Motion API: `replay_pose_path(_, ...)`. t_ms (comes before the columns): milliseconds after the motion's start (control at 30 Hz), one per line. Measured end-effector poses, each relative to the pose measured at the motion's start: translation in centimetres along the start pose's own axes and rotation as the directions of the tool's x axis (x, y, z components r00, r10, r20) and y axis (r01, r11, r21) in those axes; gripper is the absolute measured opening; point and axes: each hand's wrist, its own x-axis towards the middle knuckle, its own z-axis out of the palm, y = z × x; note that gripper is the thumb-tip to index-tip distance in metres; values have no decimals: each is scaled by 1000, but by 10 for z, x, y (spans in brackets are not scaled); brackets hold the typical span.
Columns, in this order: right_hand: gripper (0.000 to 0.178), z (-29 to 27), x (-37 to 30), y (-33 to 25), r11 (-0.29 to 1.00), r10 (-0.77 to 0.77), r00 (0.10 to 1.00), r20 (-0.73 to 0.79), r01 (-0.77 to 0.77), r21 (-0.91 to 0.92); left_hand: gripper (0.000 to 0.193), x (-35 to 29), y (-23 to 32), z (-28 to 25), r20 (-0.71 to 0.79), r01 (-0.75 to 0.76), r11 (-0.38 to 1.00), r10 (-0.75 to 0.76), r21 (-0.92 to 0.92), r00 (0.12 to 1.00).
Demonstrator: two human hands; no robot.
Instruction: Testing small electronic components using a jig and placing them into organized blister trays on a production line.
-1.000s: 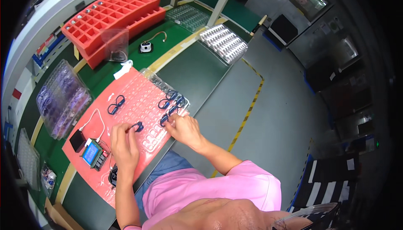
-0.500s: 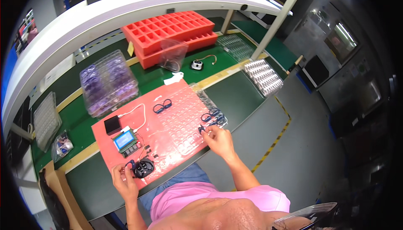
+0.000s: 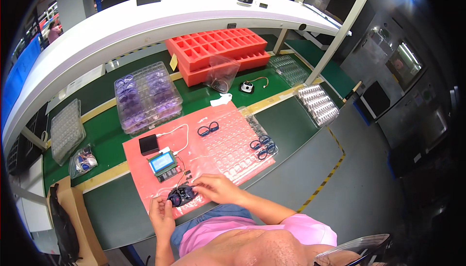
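A black charging case (image 3: pixel 183 194) lies at the front of the pink mat, with dark blue ear-hook earphones at it. My left hand (image 3: pixel 162 213) is closed at its left side, thumb and fingers pinching a dark blue earphone (image 3: pixel 174 198). From the right, my right hand (image 3: pixel 214 188) reaches over with its fingertips pinched on another dark earphone at the case's edge, partly hidden by the fingers. Just beyond the case is a green circuit board with a lit blue screen (image 3: pixel 163 162), wired to a black box (image 3: pixel 149 144).
A clear blister tray (image 3: pixel 228 142) on the pink mat (image 3: pixel 138 161) carries blue ear-hook earphones (image 3: pixel 208 129) and several more at its right end. Stacked trays (image 3: pixel 148 96) with purple contents stand behind. Red foam holders (image 3: pixel 218 55) sit under a white shelf (image 3: pixel 194 16).
My right hand has moved left from the tray's right end to the charging case, bringing an earphone. My left hand stays beside the case. The whole view has shifted slightly.
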Motion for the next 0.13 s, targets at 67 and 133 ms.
replay_pose_path(67, 20, 13, 4, 5, 998, 13, 997, 75, -8, -55, 9, 1, -6, -2, 23, 23, 999, -22, -26, 999)
replay_pose_path(133, 19, 18, 8, 1, 989, 107, 982, 157, -90, -114, 12, 3, -16, -4, 71, 76, 994, -70, -77, 995)
